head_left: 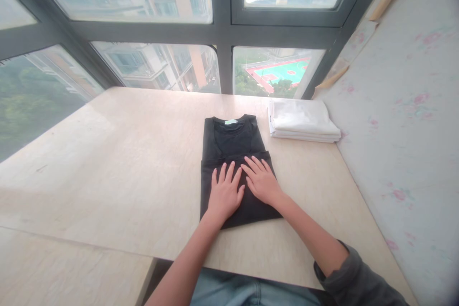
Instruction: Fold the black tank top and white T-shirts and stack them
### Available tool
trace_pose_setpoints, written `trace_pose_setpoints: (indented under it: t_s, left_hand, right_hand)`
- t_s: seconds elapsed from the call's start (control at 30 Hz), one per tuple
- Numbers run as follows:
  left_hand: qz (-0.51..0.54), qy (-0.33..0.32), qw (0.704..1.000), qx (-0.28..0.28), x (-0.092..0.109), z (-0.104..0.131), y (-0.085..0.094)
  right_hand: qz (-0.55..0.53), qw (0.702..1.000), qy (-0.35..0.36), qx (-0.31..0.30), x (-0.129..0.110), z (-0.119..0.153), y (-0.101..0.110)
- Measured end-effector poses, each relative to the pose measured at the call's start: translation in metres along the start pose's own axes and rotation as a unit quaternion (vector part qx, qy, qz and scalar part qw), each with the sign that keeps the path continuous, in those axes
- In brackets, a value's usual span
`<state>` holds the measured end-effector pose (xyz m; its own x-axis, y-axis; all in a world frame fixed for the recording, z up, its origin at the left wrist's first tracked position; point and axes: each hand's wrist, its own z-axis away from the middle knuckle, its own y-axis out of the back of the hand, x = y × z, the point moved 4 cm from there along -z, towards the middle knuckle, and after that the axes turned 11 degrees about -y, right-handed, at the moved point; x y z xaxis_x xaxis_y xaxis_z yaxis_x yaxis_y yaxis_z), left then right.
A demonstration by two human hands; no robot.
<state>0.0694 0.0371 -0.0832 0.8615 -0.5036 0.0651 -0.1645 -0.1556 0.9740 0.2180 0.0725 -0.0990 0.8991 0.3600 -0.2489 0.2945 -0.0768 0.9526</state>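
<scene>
A black shirt [234, 141] lies on the pale stone-look surface, its sides folded in and its lower part folded up toward the neck. The neckline, with a small light label [231, 122], points toward the window. My left hand [225, 194] rests flat on the folded lower part, fingers spread. Just to its right, my right hand [262, 182] also lies flat on the black cloth with its fingers apart, near the fold's upper edge. Neither hand grips the fabric.
A stack of folded white cloth [303, 122] sits at the back right, against the flowered wall [405, 138]. Grey window frames [224, 33] rise behind the pale surface [125, 162]. Its front edge runs close to my lap.
</scene>
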Motion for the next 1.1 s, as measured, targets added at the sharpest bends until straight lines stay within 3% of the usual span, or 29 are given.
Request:
trace_pose_setpoints:
  t_s: [0.4, 0.57, 0.7, 0.83, 0.9, 0.97, 1.1]
  left_hand:
    - [-0.013, -0.023, 1.000, 0.010, 0.038, 0.061, 0.020]
    - [-0.040, -0.105, 0.992, 0.062, 0.060, 0.105, 0.041]
    - [-0.019, -0.175, 0.976, 0.132, 0.060, 0.147, 0.055]
    - [-0.063, -0.231, 0.964, 0.113, 0.052, 0.174, 0.051]
    - [-0.052, -0.215, 0.969, 0.111, 0.049, 0.180, 0.044]
    - [-0.019, -0.169, 0.978, 0.123, 0.049, 0.183, 0.036]
    - [0.028, -0.113, 0.984, 0.137, 0.053, 0.186, 0.019]
  right_hand:
    - [-0.026, 1.000, -0.001, 0.009, -0.027, 0.072, 0.014]
    - [-0.046, 0.999, 0.018, 0.009, -0.031, 0.110, 0.028]
    - [-0.062, 0.997, 0.055, -0.006, -0.028, 0.150, 0.043]
    - [-0.064, 0.992, 0.106, -0.039, -0.025, 0.183, 0.055]
    - [-0.086, 0.988, 0.105, -0.068, -0.021, 0.184, 0.057]
    - [-0.138, 0.985, 0.068, -0.084, -0.010, 0.168, 0.057]
    - [-0.249, 0.967, -0.050, -0.017, 0.030, 0.087, 0.052]
